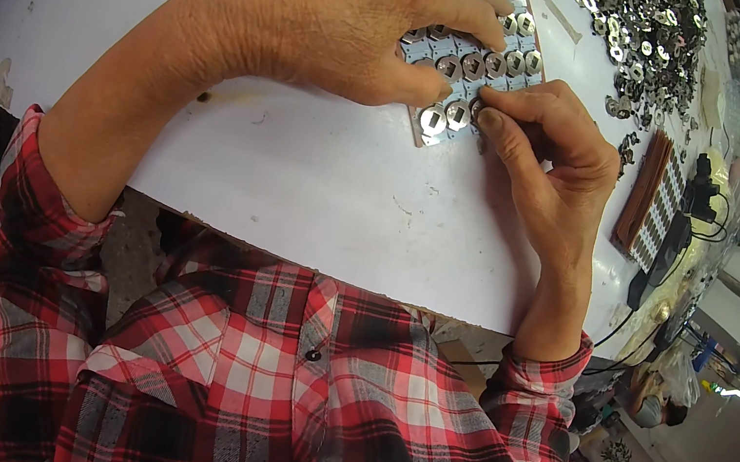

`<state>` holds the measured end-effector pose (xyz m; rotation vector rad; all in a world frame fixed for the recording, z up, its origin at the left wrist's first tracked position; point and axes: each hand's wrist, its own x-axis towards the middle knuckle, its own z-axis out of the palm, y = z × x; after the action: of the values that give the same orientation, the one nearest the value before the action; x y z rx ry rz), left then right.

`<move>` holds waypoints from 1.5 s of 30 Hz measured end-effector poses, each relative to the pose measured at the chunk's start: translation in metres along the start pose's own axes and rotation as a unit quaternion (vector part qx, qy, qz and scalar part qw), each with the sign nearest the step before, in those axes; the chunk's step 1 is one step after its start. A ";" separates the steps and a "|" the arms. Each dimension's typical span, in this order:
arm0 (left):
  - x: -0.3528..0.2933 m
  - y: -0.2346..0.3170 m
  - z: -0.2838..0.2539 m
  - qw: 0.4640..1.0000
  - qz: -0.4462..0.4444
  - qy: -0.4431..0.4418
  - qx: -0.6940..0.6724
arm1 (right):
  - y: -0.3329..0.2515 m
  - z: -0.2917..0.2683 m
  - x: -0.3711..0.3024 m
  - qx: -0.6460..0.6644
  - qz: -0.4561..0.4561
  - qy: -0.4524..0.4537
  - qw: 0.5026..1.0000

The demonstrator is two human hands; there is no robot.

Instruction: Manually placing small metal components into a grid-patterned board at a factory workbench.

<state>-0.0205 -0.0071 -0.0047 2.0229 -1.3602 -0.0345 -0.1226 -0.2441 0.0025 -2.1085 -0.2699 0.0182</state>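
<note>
A flat light-blue board (456, 83) lies on the white table, set with rows of shiny round metal pieces (432, 120), each with a dark slot-like middle. Across the board's left side rests my left hand (382, 20), its fingers spread and its thumb at the near edge; it grips nothing that I can see. At the near right corner of the board, my right hand (558, 145) pinches a small round metal piece (477, 111) between thumb and forefinger, at the end of the nearest row. The fingers partly hide that piece.
A big heap of loose metal pieces (651, 43) covers the table at the far right. Near it stands a stack of brown-edged boards (653, 197), beside black cables and devices (669, 249). The table's front edge (314, 269) runs close to my body. A person (652, 410) is in the background.
</note>
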 end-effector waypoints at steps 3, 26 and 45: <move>0.002 0.006 -0.001 1.000 -0.009 -0.010 0.011 | -0.001 -0.006 0.002 -0.005 -0.019 -0.023 1.000; -0.005 -0.002 0.014 0.995 -0.016 0.038 0.088 | 0.017 -0.077 -0.007 -0.131 0.177 0.096 0.971; -0.001 0.006 -0.009 0.998 0.025 -0.045 -0.021 | -0.007 -0.009 -0.002 0.119 0.120 0.029 0.985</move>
<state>-0.0224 -0.0026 0.0051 1.9718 -1.4542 -0.1322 -0.1249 -0.2483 0.0131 -1.8891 0.0229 0.1253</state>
